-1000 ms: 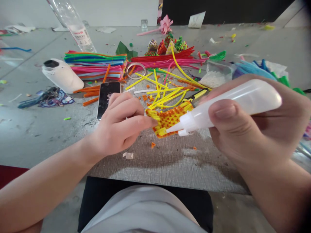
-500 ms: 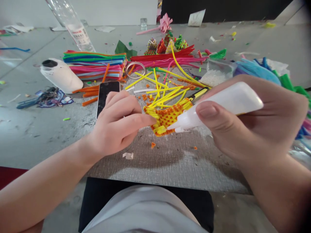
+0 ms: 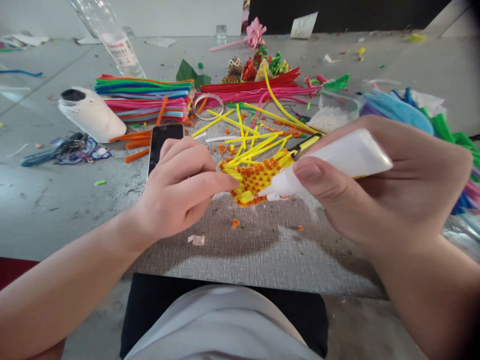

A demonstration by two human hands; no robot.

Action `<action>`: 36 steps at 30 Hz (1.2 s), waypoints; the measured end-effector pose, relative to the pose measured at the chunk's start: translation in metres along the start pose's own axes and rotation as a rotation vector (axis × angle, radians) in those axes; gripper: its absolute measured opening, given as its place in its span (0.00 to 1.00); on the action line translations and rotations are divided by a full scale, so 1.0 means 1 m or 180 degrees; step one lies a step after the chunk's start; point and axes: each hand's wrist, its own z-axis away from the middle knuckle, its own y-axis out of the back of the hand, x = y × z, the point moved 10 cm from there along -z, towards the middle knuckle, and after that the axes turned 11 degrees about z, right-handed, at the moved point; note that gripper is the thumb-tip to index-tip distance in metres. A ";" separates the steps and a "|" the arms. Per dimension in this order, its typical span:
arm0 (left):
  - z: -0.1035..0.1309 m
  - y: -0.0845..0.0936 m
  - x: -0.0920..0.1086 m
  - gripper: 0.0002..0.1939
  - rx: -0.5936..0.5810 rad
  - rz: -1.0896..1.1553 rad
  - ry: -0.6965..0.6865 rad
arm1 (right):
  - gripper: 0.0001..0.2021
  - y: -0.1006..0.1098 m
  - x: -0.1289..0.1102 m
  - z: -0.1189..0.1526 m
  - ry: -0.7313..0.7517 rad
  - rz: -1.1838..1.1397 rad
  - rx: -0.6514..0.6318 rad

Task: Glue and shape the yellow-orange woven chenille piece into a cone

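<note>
A woven piece of yellow and orange pipe cleaners [image 3: 257, 181] is held just above the table in front of me. My left hand [image 3: 183, 187] pinches its left edge between the fingers. In my right hand [image 3: 378, 185] is a white glue bottle [image 3: 337, 162], lying tilted with its nozzle pointing down to the left. The nozzle tip is at the lower part of the weave, beside a bright yellow end; whether glue is coming out I cannot tell. Loose yellow pipe cleaners [image 3: 240, 132] lie just behind the weave.
A phone [image 3: 167, 131] lies behind my left hand. Farther left are a white bottle [image 3: 92, 112], a bundle of coloured pipe cleaners [image 3: 146, 97] and a tilted clear plastic bottle [image 3: 118, 47]. A tape roll [image 3: 208, 107] and a bag of white bits [image 3: 333, 114] sit farther back.
The glue bottle has shifted slightly left and its rear end has dipped a little. Its nozzle stays by the lower part of the weave. My left hand keeps its pinch.
</note>
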 end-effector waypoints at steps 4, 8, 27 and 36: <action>0.000 0.000 -0.001 0.11 0.0025 -0.0024 -0.0019 | 0.21 0.001 0.000 -0.001 -0.0038 0.0081 -0.0017; 0.000 0.001 -0.001 0.10 0.0088 -0.0010 -0.0039 | 0.22 0.001 0.003 -0.001 -0.0160 0.0110 -0.0026; -0.001 -0.005 -0.002 0.10 -0.0130 -0.0037 0.0007 | 0.23 0.009 0.003 -0.006 -0.0145 0.0733 -0.0113; -0.001 -0.005 -0.001 0.08 -0.0092 0.0072 -0.0101 | 0.21 0.018 0.014 0.003 -0.0794 0.0816 -0.0050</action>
